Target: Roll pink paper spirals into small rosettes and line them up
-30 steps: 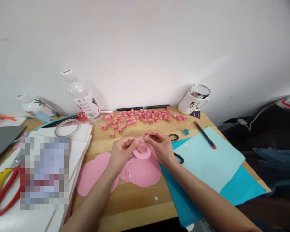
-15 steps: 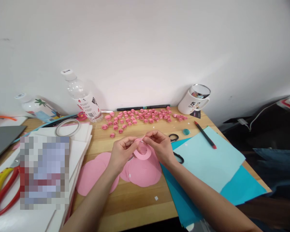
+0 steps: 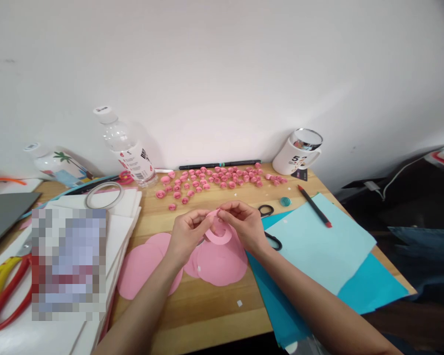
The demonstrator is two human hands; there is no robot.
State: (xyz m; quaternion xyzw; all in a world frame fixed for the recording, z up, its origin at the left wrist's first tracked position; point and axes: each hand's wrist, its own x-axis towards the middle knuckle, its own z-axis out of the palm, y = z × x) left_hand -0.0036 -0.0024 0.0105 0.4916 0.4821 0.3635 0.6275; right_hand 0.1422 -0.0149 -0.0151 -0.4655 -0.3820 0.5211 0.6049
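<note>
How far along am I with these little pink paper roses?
Done: dozens of rolled pink roses lie in rows near the wall. In hand: your left hand and right hand pinch a pink paper spiral above the table, apparently coiling it. Left: several flat pink circles under your hands look uncut and unrolled, so a few roses likely remain.

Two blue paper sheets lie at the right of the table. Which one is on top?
The pale blue sheet: it overlaps the darker blue sheet, whose edges show beneath it, and one end of the red pencil lies on it.
</note>
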